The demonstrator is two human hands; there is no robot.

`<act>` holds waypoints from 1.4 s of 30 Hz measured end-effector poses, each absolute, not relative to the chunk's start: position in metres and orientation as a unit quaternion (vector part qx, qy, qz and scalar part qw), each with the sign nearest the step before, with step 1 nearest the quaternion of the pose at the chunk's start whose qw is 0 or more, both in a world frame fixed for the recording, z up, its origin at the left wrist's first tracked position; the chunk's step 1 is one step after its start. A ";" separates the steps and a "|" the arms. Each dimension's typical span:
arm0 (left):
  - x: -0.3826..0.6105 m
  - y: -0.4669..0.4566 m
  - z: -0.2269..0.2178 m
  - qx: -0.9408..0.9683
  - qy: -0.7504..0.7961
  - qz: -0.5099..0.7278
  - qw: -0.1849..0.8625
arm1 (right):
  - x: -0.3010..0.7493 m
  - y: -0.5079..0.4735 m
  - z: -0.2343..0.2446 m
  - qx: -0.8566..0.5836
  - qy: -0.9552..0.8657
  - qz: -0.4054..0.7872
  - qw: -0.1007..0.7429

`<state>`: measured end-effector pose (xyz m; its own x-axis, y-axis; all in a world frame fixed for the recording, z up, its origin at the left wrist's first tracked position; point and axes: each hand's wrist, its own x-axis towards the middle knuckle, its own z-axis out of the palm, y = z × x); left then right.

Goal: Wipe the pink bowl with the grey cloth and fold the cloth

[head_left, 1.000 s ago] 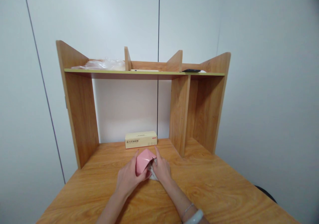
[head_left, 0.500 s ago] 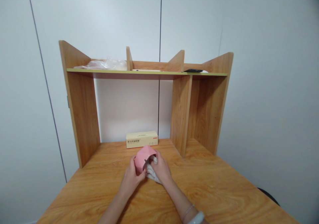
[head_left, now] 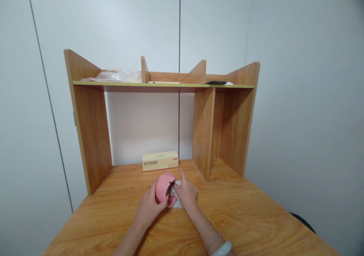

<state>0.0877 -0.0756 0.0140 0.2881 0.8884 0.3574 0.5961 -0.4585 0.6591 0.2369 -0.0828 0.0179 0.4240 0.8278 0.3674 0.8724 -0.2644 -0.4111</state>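
Note:
My left hand (head_left: pixel 148 207) is wrapped around a small pink bowl-like object (head_left: pixel 162 185), holding it tilted on its side just above the wooden desk (head_left: pixel 241 218). My right hand (head_left: pixel 186 192) presses a whitish cloth (head_left: pixel 176 202) against the pink object's opening, fingers closed on the cloth. Both hands meet at the middle of the desk, a little in front of a cream cardboard box (head_left: pixel 160 160).
A wooden hutch (head_left: pixel 88 134) stands at the back of the desk, with an upright divider (head_left: pixel 203 131) right of centre. Its top shelf carries a crumpled clear plastic bag (head_left: pixel 116 76) and a dark flat item (head_left: pixel 216 82). A dark rounded shape (head_left: pixel 303 220) shows beyond the desk's right edge.
The pink object has been turned in my left hand, while my right hand has shifted the cloth against it. The view has moved slightly.

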 end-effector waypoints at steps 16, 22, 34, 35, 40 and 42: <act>0.091 -0.078 0.014 0.754 0.446 0.437 0.206 | 0.252 -0.068 -0.001 -0.718 -0.529 0.127 0.434; 0.092 -0.078 0.008 0.768 0.438 0.390 0.260 | 0.244 -0.063 -0.004 -0.681 -0.511 0.198 0.485; 0.089 -0.075 0.011 0.772 0.512 0.320 0.197 | 0.245 -0.083 0.020 -0.763 -0.567 -0.052 0.306; 0.090 -0.076 0.012 0.772 0.513 0.318 0.197 | 0.245 -0.082 0.020 -0.766 -0.567 -0.046 0.300; 0.091 -0.079 0.015 0.769 0.518 0.323 0.190 | 0.247 -0.080 0.018 -0.787 -0.550 0.011 0.281; 0.091 -0.079 0.015 0.770 0.521 0.319 0.183 | 0.246 -0.081 0.018 -0.778 -0.557 -0.006 0.292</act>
<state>0.0906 -0.0792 0.0148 0.2533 0.9194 0.3010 0.6854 -0.3901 0.6149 0.2459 -0.0812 0.0178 0.3802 0.8621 0.3349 0.8697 -0.2100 -0.4467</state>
